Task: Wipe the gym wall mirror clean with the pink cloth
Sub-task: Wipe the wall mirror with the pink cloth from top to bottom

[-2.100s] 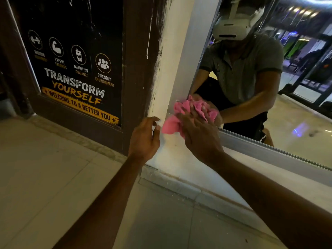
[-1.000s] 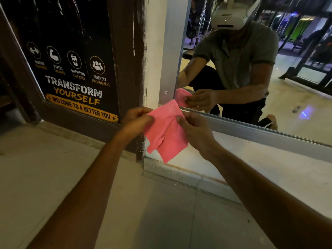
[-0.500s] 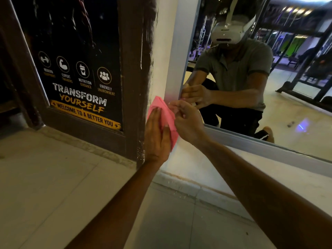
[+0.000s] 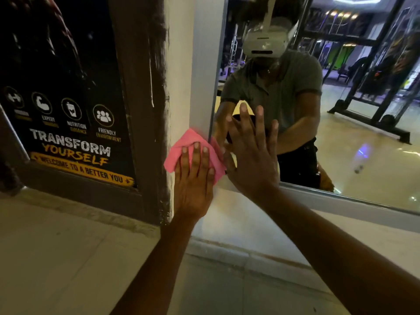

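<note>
The left hand [image 4: 193, 178], fingers straight, is pressing the pink cloth [image 4: 181, 144] flat against the mirror frame [image 4: 202, 76]; at its 3 o'clock, the right hand [image 4: 252, 155] is lying open-fingered on the mirror [image 4: 363, 144].

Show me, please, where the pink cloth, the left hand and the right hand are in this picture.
pink cloth [image 4: 188, 142]: head view, its upper bare part above the fingers.
left hand [image 4: 193, 185]: head view, back of the hand, flat on the cloth.
right hand [image 4: 252, 160]: head view, back of the hand, fingers spread.
</note>
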`<control>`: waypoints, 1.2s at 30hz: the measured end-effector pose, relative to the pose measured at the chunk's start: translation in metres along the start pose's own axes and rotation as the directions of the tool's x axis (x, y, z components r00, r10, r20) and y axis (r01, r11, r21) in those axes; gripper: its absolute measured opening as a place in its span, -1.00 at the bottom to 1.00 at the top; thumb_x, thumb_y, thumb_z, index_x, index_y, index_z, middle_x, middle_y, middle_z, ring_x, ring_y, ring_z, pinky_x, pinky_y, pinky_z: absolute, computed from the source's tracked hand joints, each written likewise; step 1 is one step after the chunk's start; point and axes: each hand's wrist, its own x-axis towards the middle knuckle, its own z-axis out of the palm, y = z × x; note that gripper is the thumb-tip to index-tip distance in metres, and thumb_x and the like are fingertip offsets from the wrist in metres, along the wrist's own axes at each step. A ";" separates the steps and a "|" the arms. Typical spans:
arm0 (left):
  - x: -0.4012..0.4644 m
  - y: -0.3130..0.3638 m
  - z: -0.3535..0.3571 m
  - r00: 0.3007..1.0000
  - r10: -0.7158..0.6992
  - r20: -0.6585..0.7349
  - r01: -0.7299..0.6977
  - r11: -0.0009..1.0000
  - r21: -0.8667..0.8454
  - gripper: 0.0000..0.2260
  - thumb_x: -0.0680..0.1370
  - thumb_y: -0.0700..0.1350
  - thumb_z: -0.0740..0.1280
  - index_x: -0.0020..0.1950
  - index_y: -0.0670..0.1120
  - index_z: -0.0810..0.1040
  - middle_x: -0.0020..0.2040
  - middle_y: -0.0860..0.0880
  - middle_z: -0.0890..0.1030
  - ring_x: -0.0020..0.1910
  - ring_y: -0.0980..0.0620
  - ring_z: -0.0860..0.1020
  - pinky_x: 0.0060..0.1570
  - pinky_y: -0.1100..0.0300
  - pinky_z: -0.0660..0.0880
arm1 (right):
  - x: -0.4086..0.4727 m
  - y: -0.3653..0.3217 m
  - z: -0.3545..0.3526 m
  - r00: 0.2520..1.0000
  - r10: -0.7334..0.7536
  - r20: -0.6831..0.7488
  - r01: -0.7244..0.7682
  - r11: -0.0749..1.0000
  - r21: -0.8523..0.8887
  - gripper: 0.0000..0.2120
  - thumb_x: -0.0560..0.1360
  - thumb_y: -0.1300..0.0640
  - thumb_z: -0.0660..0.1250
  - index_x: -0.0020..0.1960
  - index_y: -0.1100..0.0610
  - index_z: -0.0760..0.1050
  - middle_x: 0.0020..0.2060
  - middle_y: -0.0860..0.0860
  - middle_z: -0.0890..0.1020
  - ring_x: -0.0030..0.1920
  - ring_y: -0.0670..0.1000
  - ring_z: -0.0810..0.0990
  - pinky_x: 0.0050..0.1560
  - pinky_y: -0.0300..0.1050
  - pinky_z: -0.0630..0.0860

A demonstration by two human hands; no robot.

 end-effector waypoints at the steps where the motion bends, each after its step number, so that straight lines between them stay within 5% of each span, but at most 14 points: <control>1: 0.008 -0.001 -0.004 0.999 0.028 -0.030 -0.028 1.000 0.011 -0.41 0.78 0.02 0.16 0.75 -0.22 0.14 0.75 -0.24 0.06 0.74 -0.32 0.01 0.71 -0.30 -0.08 | -0.002 0.000 0.004 1.000 0.007 -0.017 -0.007 1.000 -0.018 -0.38 0.79 -0.26 0.10 0.74 0.06 0.28 0.74 0.19 0.18 0.75 0.32 0.08 0.72 0.42 -0.05; 5: 0.066 -0.010 -0.025 0.982 0.118 -0.149 -0.116 0.993 0.020 -0.42 0.77 -0.03 0.15 0.75 -0.15 0.04 0.73 -0.20 0.03 0.73 -0.27 0.03 0.72 -0.21 -0.17 | 0.023 -0.005 -0.006 0.990 0.071 -0.123 -0.065 0.997 0.045 -0.43 0.78 -0.14 0.25 0.69 0.13 0.37 0.70 0.27 0.27 0.71 0.38 0.18 0.70 0.47 0.02; 10: 0.062 -0.019 -0.027 0.983 0.183 0.004 -0.183 0.980 0.084 -0.36 0.75 -0.02 0.32 0.75 -0.15 0.15 0.76 -0.25 0.03 0.75 -0.30 0.00 0.71 -0.29 -0.13 | 0.082 0.010 -0.029 0.989 0.094 -0.115 -0.091 0.995 0.030 -0.37 0.78 -0.23 0.15 0.74 0.07 0.26 0.73 0.22 0.18 0.74 0.36 0.09 0.65 0.53 0.05; 13: 0.112 -0.014 -0.047 0.980 0.148 -0.132 -0.149 0.989 0.001 -0.38 0.78 0.01 0.17 0.77 -0.10 -0.01 0.76 -0.17 -0.06 0.76 -0.20 -0.13 0.72 -0.24 -0.17 | 0.083 0.025 -0.032 0.997 0.037 -0.074 -0.037 0.999 0.004 -0.38 0.77 -0.22 0.18 0.74 0.04 0.27 0.73 0.20 0.20 0.74 0.34 0.12 0.64 0.52 0.08; 18: 0.094 -0.008 -0.046 0.991 0.101 0.091 -0.108 0.991 0.075 -0.46 0.82 0.05 0.04 0.74 -0.19 0.16 0.76 -0.28 0.02 0.73 -0.40 -0.01 0.63 -0.45 0.04 | 0.097 0.054 -0.055 0.997 -0.004 -0.082 0.003 1.000 -0.017 -0.43 0.74 -0.07 0.30 0.69 0.09 0.32 0.68 0.21 0.29 0.65 0.30 0.25 0.61 0.46 0.22; 22: 0.167 0.015 -0.078 0.983 0.018 -0.184 -0.018 1.000 0.001 -0.44 0.79 -0.02 0.16 0.74 -0.19 0.09 0.74 -0.27 0.06 0.72 -0.37 -0.03 0.72 -0.25 -0.14 | 0.118 0.079 -0.075 0.988 0.099 -0.122 -0.096 0.995 0.030 -0.35 0.75 -0.16 0.26 0.72 0.15 0.29 0.74 0.22 0.18 0.75 0.30 0.05 0.69 0.49 0.00; 26: 0.160 0.016 -0.085 0.977 0.149 -0.152 -0.139 0.987 0.077 -0.45 0.80 -0.05 0.17 0.75 -0.17 0.11 0.73 -0.26 0.15 0.72 -0.38 0.10 0.71 -0.30 -0.08 | 0.118 0.081 -0.080 0.987 0.112 -0.117 -0.105 0.992 0.065 -0.35 0.75 -0.17 0.25 0.72 0.14 0.29 0.73 0.25 0.15 0.74 0.36 0.02 0.70 0.46 -0.15; 30: 0.231 0.030 -0.124 0.955 0.149 -0.257 -0.157 0.987 -0.012 -0.43 0.79 -0.04 0.20 0.76 -0.11 0.08 0.74 -0.12 0.00 0.74 -0.22 -0.11 0.72 -0.14 -0.21 | 0.135 0.091 -0.084 0.971 0.166 -0.171 -0.156 0.985 0.070 -0.45 0.76 -0.07 0.24 0.70 0.10 0.35 0.72 0.27 0.19 0.73 0.40 0.08 0.68 0.51 -0.10; 32: 0.229 0.039 -0.121 0.965 0.177 -0.194 -0.180 0.984 0.000 -0.45 0.81 0.00 0.12 0.77 -0.05 0.03 0.75 -0.09 -0.01 0.74 -0.24 -0.10 0.72 -0.19 -0.12 | 0.139 0.093 -0.085 0.965 0.196 -0.174 -0.182 0.979 0.095 -0.47 0.76 -0.06 0.25 0.68 0.08 0.39 0.71 0.31 0.20 0.71 0.44 0.10 0.66 0.56 -0.06; 35: 0.197 0.035 -0.119 0.937 0.350 -0.019 -0.349 0.937 0.022 -0.51 0.84 0.00 -0.01 0.78 0.01 0.00 0.77 -0.08 0.01 0.76 -0.22 -0.09 0.46 -0.36 0.40 | 0.141 0.097 -0.094 0.962 0.225 -0.157 -0.209 0.971 0.114 -0.40 0.74 -0.12 0.27 0.70 0.10 0.33 0.70 0.34 0.17 0.70 0.50 0.07 0.64 0.58 -0.05; 36: 0.208 0.032 -0.125 0.934 0.358 -0.025 -0.357 0.934 0.023 -0.51 0.83 0.00 0.02 0.78 0.00 0.04 0.77 -0.08 0.01 0.76 -0.19 -0.12 0.51 -0.36 0.34 | 0.141 0.099 -0.097 0.962 0.229 -0.145 -0.215 0.971 0.108 -0.37 0.74 -0.15 0.27 0.72 0.10 0.29 0.71 0.33 0.15 0.70 0.51 0.06 0.63 0.59 -0.06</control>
